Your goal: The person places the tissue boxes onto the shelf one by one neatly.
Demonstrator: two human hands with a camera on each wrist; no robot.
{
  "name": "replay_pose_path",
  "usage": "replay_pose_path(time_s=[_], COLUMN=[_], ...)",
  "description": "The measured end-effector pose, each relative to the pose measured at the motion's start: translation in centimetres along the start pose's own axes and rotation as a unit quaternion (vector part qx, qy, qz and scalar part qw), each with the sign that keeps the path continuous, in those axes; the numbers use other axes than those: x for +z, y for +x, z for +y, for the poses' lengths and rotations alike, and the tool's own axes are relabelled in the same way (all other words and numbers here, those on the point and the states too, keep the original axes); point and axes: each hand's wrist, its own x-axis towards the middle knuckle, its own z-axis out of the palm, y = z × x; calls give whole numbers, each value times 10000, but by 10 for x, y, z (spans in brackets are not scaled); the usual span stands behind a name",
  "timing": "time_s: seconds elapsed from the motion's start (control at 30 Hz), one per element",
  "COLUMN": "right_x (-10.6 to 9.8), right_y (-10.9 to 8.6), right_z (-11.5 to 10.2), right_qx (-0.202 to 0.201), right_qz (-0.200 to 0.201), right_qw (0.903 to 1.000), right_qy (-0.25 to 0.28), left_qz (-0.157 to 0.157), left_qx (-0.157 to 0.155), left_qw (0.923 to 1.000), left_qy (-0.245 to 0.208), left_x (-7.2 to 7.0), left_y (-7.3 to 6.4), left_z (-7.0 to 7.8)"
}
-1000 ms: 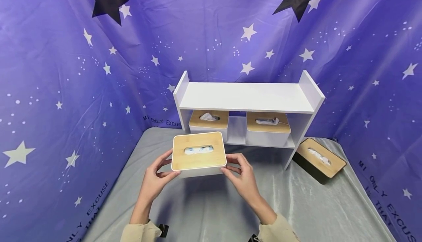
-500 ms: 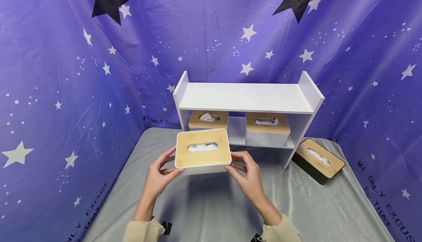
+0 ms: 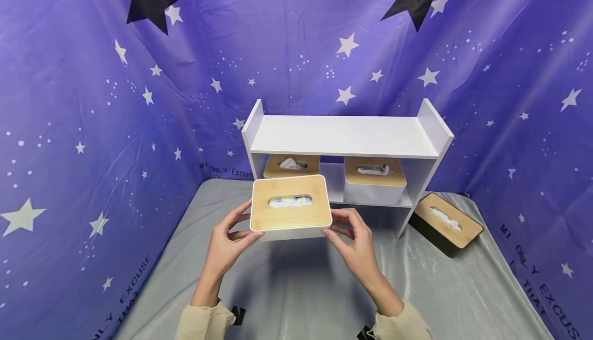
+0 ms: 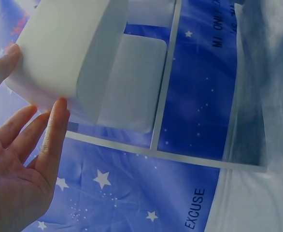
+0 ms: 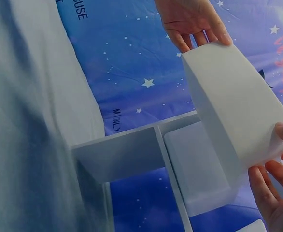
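Note:
A white tissue box point(image 3: 291, 216) with a wooden lid is held up in front of the shelf, tissue showing in its slot. My left hand point(image 3: 225, 245) grips its left end, thumb on the near side and fingers at the end. At the opposite end my right hand point(image 3: 355, 245) grips it the same way. Both wrist views show the box's plain white side point(image 4: 59, 48) between the hands. Behind it, a second white tissue box point(image 3: 293, 165) stands on the lower shelf, its front partly hidden by the held one.
The white shelf unit point(image 3: 345, 134) stands at the back, with another white tissue box point(image 3: 374, 180) at the right of its lower board. A dark tissue box point(image 3: 446, 224) with a wooden lid sits on the grey cloth point(image 3: 301, 299) to the right. Starry purple curtains point(image 3: 92, 124) surround everything.
Both hands have carried the tissue box a little to the right and up in the head view, toward the shelf. It now covers more of the box behind it.

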Motion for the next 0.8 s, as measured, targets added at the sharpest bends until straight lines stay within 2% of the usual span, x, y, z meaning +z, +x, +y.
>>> replay_pose_path(time_s=[0.6, 0.8], right_x=[-10, -14], right_y=[5, 8], right_z=[-16, -20], right_qx=[-199, -307], right_qz=[215, 220], right_qw=[9995, 9992], right_qy=[-93, -113], left_qz=[59, 70], left_qx=[237, 492], left_qw=[9997, 9988], left_qy=[-31, -31], left_x=[6, 6], left_y=[4, 7], left_z=[17, 23])
